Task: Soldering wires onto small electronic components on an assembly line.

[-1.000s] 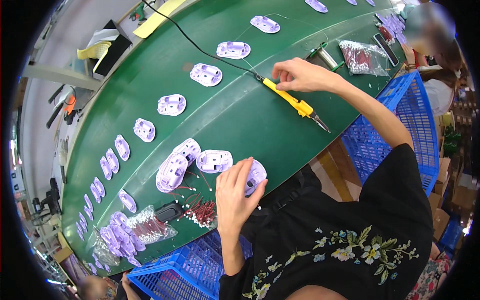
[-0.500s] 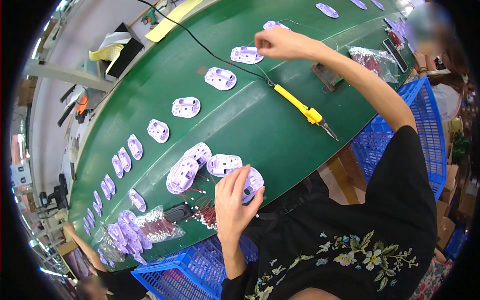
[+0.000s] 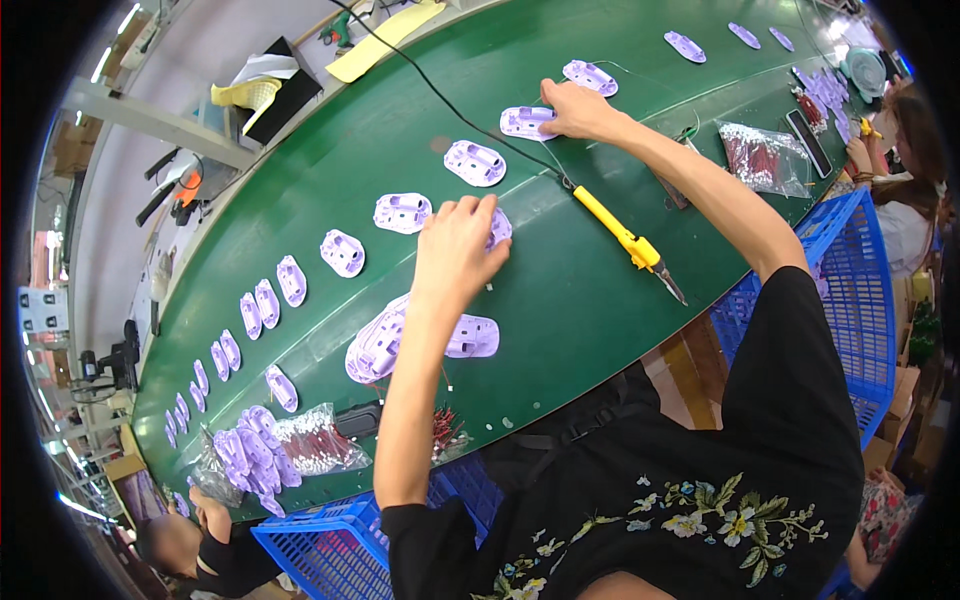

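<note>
My left hand (image 3: 455, 245) is over the middle of the green table, closed around a light purple mouse shell (image 3: 500, 229) that its fingers partly cover. Farther off to the right, my right hand (image 3: 582, 110) has its thumb and fingers closed on the right end of another purple mouse shell (image 3: 522, 122) on the table. Just beyond that hand lies one more mouse shell (image 3: 590, 77). A small pile of mouse shells (image 3: 376, 345) with thin red wires is beside my left forearm, and a single shell (image 3: 474, 337) shows on the forearm's other side.
A yellow electric screwdriver (image 3: 618, 228) lies on the green table (image 3: 580, 320), its black cable (image 3: 440, 95) running up and away. Bags of red-wired connectors (image 3: 318, 440) (image 3: 762, 158), a phone (image 3: 808, 143) and blue crates (image 3: 335, 545) (image 3: 860, 300) surround me. Co-workers sit at both sides.
My left hand has moved away from the table's near edge, carrying a mouse shell forward. My right hand has come down onto the end of a shell. The view has shifted slightly.
</note>
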The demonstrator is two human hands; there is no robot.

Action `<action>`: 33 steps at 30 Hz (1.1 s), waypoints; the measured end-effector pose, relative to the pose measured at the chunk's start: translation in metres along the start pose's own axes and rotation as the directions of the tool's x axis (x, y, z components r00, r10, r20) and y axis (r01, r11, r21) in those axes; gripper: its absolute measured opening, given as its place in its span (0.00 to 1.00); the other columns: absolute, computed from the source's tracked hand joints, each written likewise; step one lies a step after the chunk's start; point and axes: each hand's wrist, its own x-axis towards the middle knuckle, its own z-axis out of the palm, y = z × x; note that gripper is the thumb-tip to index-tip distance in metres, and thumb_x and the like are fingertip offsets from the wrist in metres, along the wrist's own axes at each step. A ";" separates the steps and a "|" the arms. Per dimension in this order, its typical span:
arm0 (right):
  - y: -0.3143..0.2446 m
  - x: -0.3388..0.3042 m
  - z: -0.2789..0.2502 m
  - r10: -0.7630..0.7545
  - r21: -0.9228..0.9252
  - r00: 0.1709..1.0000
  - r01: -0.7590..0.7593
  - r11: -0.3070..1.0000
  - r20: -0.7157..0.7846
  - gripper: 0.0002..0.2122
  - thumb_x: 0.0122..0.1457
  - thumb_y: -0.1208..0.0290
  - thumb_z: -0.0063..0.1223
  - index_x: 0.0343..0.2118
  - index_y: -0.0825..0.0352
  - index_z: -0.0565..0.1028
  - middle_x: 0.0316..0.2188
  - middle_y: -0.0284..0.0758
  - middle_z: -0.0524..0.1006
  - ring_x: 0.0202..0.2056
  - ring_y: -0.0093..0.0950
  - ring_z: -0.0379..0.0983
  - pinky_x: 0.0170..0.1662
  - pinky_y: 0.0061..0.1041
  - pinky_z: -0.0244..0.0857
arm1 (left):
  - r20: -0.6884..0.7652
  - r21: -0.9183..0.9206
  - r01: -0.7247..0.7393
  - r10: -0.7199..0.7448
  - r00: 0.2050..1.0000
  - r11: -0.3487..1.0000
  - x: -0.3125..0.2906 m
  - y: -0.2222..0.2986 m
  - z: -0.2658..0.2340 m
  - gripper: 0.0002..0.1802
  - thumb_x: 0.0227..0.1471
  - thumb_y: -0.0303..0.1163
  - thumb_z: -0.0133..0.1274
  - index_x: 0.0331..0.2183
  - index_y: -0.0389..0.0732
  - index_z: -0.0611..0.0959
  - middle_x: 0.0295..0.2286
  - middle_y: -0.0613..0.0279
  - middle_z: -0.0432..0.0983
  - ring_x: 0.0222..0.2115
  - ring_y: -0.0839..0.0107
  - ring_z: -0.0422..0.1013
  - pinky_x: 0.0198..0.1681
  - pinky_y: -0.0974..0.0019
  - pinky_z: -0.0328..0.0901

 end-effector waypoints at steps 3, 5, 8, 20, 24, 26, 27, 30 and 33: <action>0.007 -0.011 -0.005 0.031 0.011 0.999 -0.031 0.999 0.016 0.26 0.53 0.54 0.66 0.44 0.73 0.72 0.37 0.54 0.81 0.40 0.52 0.80 0.42 0.49 0.74 | 0.094 -0.049 -0.036 0.041 0.995 0.998 0.009 0.004 -0.006 0.31 0.45 0.39 0.65 0.50 0.35 0.80 0.39 0.50 0.79 0.40 0.51 0.75 0.45 0.51 0.71; 0.010 -0.021 -0.013 0.080 -0.003 0.995 -0.080 0.997 0.061 0.22 0.55 0.58 0.63 0.44 0.72 0.73 0.34 0.50 0.81 0.37 0.51 0.80 0.41 0.49 0.74 | 0.196 -0.079 -0.060 0.074 0.978 0.995 -0.002 0.019 -0.015 0.31 0.46 0.40 0.65 0.51 0.36 0.79 0.39 0.51 0.79 0.42 0.51 0.75 0.46 0.51 0.70; 0.016 -0.025 -0.022 -0.092 -0.056 0.983 0.084 0.995 -0.162 0.19 0.55 0.64 0.60 0.47 0.68 0.74 0.35 0.47 0.80 0.38 0.48 0.79 0.41 0.48 0.73 | 0.207 -0.075 -0.115 0.129 0.970 0.990 -0.040 0.022 -0.017 0.31 0.47 0.40 0.65 0.51 0.38 0.79 0.41 0.51 0.79 0.43 0.52 0.75 0.47 0.52 0.70; 0.064 0.049 -0.030 -0.180 -0.305 0.981 0.194 0.933 0.072 0.13 0.49 0.77 0.58 0.40 0.59 0.80 0.41 0.38 0.73 0.50 0.42 0.71 0.52 0.38 0.70 | 0.157 -0.110 -0.064 0.080 0.984 0.992 -0.078 0.031 -0.027 0.28 0.47 0.39 0.66 0.49 0.38 0.81 0.43 0.52 0.79 0.42 0.54 0.76 0.47 0.53 0.71; 0.071 0.053 -0.036 -0.253 -0.377 0.968 0.235 0.896 0.003 0.07 0.50 0.76 0.57 0.33 0.59 0.79 0.38 0.39 0.75 0.46 0.41 0.73 0.48 0.39 0.71 | 0.140 -0.144 -0.076 0.096 0.985 0.987 -0.082 0.038 -0.029 0.28 0.48 0.39 0.66 0.50 0.38 0.81 0.43 0.53 0.79 0.42 0.54 0.76 0.47 0.53 0.71; 0.069 0.048 -0.048 -0.299 -0.388 0.953 0.258 0.885 -0.048 0.05 0.50 0.76 0.57 0.30 0.60 0.80 0.36 0.39 0.77 0.44 0.41 0.74 0.46 0.40 0.72 | 0.145 -0.170 -0.061 0.086 0.986 0.984 -0.084 0.040 -0.030 0.28 0.48 0.39 0.66 0.50 0.38 0.81 0.43 0.53 0.79 0.43 0.55 0.76 0.47 0.53 0.71; 0.070 0.046 -0.064 -0.297 -0.328 0.951 0.254 0.910 -0.087 0.03 0.53 0.74 0.57 0.30 0.62 0.79 0.34 0.39 0.77 0.43 0.41 0.75 0.46 0.39 0.71 | 0.140 -0.178 -0.058 0.083 0.987 0.982 -0.085 0.041 -0.029 0.28 0.48 0.39 0.66 0.50 0.39 0.81 0.44 0.53 0.79 0.43 0.55 0.75 0.47 0.53 0.71; 0.046 0.029 -0.113 -0.235 -0.309 0.970 0.206 0.928 -0.058 0.07 0.57 0.69 0.52 0.36 0.64 0.76 0.30 0.38 0.81 0.35 0.37 0.80 0.39 0.39 0.71 | 0.139 -0.201 -0.048 0.077 0.987 0.978 -0.089 0.045 -0.026 0.29 0.48 0.39 0.66 0.51 0.39 0.81 0.45 0.53 0.78 0.44 0.55 0.75 0.47 0.53 0.70; 0.022 -0.003 -0.151 -0.282 -0.223 0.946 0.243 0.944 -0.162 0.08 0.54 0.67 0.53 0.31 0.64 0.79 0.26 0.42 0.81 0.32 0.43 0.79 0.37 0.41 0.70 | 0.132 -0.232 -0.056 0.088 0.987 0.971 -0.094 0.052 -0.018 0.29 0.48 0.39 0.66 0.51 0.39 0.81 0.45 0.54 0.78 0.44 0.55 0.75 0.47 0.53 0.70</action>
